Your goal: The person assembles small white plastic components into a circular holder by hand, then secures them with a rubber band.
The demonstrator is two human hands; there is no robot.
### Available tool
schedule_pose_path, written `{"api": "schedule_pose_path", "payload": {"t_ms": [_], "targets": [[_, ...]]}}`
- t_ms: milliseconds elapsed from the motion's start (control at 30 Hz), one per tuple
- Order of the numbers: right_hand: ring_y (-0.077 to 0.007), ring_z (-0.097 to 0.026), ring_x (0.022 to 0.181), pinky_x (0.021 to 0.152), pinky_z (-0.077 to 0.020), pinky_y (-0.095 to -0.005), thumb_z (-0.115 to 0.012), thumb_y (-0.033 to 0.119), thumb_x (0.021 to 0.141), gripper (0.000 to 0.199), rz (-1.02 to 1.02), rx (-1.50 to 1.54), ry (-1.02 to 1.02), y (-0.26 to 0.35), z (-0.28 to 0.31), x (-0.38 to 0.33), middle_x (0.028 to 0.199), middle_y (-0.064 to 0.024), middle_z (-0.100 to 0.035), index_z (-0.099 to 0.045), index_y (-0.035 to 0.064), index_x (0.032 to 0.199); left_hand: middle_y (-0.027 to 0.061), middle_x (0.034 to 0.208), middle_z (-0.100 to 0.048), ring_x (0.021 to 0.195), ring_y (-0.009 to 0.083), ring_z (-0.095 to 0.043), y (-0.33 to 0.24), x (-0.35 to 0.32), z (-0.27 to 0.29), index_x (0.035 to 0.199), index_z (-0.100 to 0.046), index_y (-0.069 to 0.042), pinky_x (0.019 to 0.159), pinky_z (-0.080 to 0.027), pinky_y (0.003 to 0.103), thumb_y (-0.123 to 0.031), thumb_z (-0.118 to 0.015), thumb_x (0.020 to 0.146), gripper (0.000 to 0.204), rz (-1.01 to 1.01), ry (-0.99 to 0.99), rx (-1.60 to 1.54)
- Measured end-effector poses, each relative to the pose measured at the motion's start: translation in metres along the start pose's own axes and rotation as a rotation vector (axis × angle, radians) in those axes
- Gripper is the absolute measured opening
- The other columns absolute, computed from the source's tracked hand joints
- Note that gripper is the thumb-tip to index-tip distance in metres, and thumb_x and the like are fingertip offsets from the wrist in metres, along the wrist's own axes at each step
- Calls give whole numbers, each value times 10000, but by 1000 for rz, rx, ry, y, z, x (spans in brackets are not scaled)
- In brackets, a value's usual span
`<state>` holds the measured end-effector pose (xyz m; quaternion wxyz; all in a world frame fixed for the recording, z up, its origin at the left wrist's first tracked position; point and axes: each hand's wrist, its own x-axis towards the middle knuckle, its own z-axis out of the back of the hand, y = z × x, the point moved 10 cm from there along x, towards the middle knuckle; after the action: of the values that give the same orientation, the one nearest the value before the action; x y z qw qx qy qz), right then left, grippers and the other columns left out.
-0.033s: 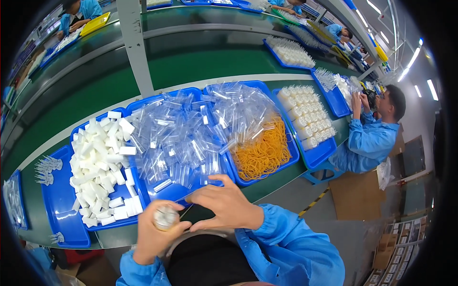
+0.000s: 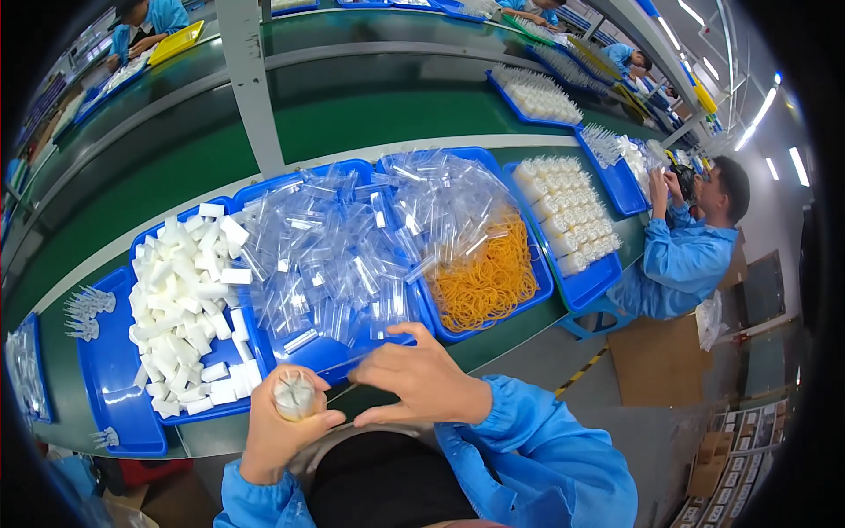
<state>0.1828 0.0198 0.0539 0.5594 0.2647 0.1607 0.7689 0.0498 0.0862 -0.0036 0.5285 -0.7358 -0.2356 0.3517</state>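
The left hand (image 2: 282, 431) is closed around a small bundle of clear plastic tubes (image 2: 295, 393), held upright at the near edge of the green worktop (image 2: 158, 185). The right hand (image 2: 421, 380) is just beside it, half curled, with its fingers pinching a thin clear plastic bag (image 2: 352, 363).

Four blue plastic trays sit side by side in front of the hands. The left tray (image 2: 236, 339) holds a heap of small white foam blocks (image 2: 180, 304), too many to count. The next tray (image 2: 339, 172) is piled with little clear bags (image 2: 326, 255). The third tray (image 2: 537, 286) has more clear bags and a heap of orange rubber bands (image 2: 484, 282). The fourth tray (image 2: 594, 286) holds neat rows of white bundles (image 2: 568, 216).

One more flat blue tray (image 2: 110, 387) lies at the far left, mostly bare. The trays touch each other, so little room is left between them. A person in a blue coat (image 2: 682, 255) sits to the right.
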Motion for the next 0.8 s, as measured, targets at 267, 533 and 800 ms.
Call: {"api": "schedule_pose_path", "payload": {"t_ms": [267, 533, 800], "targets": [[-119, -565, 953, 802, -329, -330, -746, 403, 825, 408, 558, -128, -304, 80, 37, -5, 972, 55, -688, -724, 143, 1139, 39, 853, -618, 720, 144, -611, 61, -27, -65, 1155, -572, -26, 485, -456, 275, -266, -646, 915, 348, 502, 237, -585], [-186, -535, 1033, 950, -352, -334, -790, 566, 718, 1105, -409, 1809, -67, -14, -46, 7, 1416, -96, -526, -288, -20, 1509, 56, 736, -561, 634, 155, -609, -45, -22, -19, 1166, -525, -18, 588, -509, 278, -380, -769, 845, 542, -529, -234, 150], [-260, -553, 1024, 901, -393, -344, -822, 331, 778, 694, 8, 429, -142, 12, -13, 6, 1234, -151, -585, -533, 16, 1325, 105, 709, -617, 598, 251, -638, -55, -14, -52, 1465, -295, 127, 544, -498, 333, -77, -802, 678, 959, -655, -214, 1146]]}}
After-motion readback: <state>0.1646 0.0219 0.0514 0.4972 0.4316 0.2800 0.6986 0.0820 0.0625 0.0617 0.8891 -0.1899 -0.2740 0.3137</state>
